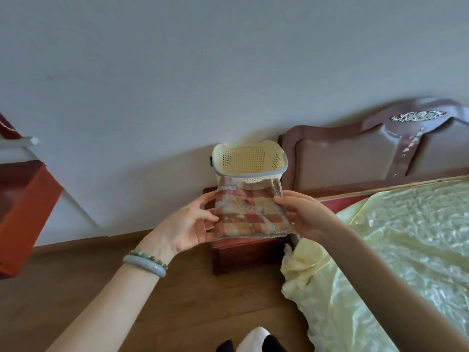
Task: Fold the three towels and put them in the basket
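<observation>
A: Towel?
B: Folded checked towel (251, 214), side edges gripped by left hand (187, 224) and right hand (302, 214), just before the cream basket (250, 161).
A: Basket's place?
B: On bedside cabinet (243, 252), seemingly its back edge.

- The basket (250, 177) stood on the bench (243, 252), with the wall (177, 72) behind it.
- The towel (251, 212) was just before the basket, with the left hand (189, 224) and the right hand (302, 214) gripping its edges.
- The headboard (355, 158) stood right of the basket.
- The bed (406, 250) lay right of the basket and nearer.
</observation>
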A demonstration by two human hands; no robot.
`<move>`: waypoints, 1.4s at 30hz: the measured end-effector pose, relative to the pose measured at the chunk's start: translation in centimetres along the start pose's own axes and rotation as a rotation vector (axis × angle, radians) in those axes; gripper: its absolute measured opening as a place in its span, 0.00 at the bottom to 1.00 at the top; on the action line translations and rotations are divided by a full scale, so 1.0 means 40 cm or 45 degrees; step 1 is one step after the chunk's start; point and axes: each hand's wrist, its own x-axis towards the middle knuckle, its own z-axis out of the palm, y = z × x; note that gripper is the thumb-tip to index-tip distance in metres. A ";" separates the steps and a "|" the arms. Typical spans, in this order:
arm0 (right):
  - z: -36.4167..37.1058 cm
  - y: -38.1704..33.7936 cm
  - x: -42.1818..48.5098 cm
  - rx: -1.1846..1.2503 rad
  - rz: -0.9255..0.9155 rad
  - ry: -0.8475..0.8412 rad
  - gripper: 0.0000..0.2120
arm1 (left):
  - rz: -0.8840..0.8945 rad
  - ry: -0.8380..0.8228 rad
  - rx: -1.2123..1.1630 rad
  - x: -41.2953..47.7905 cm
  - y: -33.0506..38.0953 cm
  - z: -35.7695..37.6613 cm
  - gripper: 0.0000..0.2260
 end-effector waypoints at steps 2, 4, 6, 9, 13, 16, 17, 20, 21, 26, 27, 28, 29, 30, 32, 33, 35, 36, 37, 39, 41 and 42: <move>-0.018 -0.029 0.077 0.000 0.016 0.011 0.07 | -0.022 0.002 0.001 0.078 0.037 -0.017 0.23; -0.039 -0.061 0.161 -0.016 0.036 0.012 0.08 | -0.032 0.002 -0.002 0.159 0.071 -0.034 0.24; -0.066 -0.097 0.251 -0.022 0.045 0.005 0.07 | -0.032 0.009 -0.004 0.242 0.104 -0.048 0.24; -0.113 -0.164 0.396 -0.050 0.060 -0.022 0.06 | -0.004 0.049 -0.021 0.374 0.160 -0.060 0.24; -0.176 -0.269 0.588 -0.109 0.109 -0.063 0.06 | 0.052 0.160 0.032 0.559 0.236 -0.065 0.26; -0.219 -0.339 0.718 -0.153 0.135 -0.074 0.07 | 0.077 0.273 0.073 0.695 0.286 -0.064 0.27; -0.232 -0.357 0.760 -0.170 0.134 -0.075 0.07 | 0.082 0.292 0.064 0.736 0.300 -0.063 0.27; -0.258 -0.393 0.880 -0.223 0.153 -0.089 0.08 | 0.083 0.363 0.006 0.849 0.337 -0.076 0.23; -0.264 -0.398 0.919 -0.227 0.165 -0.096 0.08 | 0.083 0.391 -0.005 0.885 0.346 -0.084 0.20; -0.287 -0.379 1.116 -0.256 0.247 -0.044 0.10 | 0.059 0.588 0.115 1.069 0.375 -0.149 0.13; -0.293 -0.365 1.148 -0.280 0.269 -0.028 0.11 | 0.045 0.614 0.175 1.096 0.370 -0.164 0.13; -0.299 -0.349 1.177 -0.308 0.301 -0.013 0.12 | 0.023 0.626 0.246 1.119 0.364 -0.179 0.12; -0.307 -0.331 1.212 -0.323 0.344 -0.003 0.12 | -0.016 0.631 0.309 1.150 0.354 -0.199 0.11; -0.315 -0.312 1.241 -0.339 0.397 0.012 0.13 | -0.069 0.635 0.368 1.178 0.341 -0.217 0.11; -0.328 -0.273 1.295 -0.372 0.503 0.027 0.13 | -0.162 0.627 0.491 1.232 0.315 -0.251 0.11; -0.336 -0.248 1.323 -0.381 0.545 0.033 0.13 | -0.189 0.621 0.561 1.259 0.302 -0.267 0.11; -0.345 -0.205 1.369 -0.405 0.612 0.061 0.14 | -0.230 0.634 0.667 1.304 0.274 -0.294 0.14; -0.346 -0.188 1.388 -0.426 0.644 0.077 0.15 | -0.254 0.643 0.685 1.322 0.261 -0.307 0.16; -0.349 -0.166 1.409 -0.440 0.665 0.092 0.15 | -0.273 0.657 0.680 1.339 0.244 -0.320 0.17; -0.355 -0.135 1.439 -0.474 0.702 0.107 0.15 | -0.314 0.694 0.646 1.367 0.216 -0.343 0.16; -0.363 -0.115 1.461 -0.511 0.751 0.093 0.14 | -0.386 0.733 0.582 1.384 0.198 -0.360 0.15; -0.367 -0.114 1.462 -0.582 0.785 0.080 0.13 | -0.440 0.754 0.549 1.387 0.191 -0.370 0.16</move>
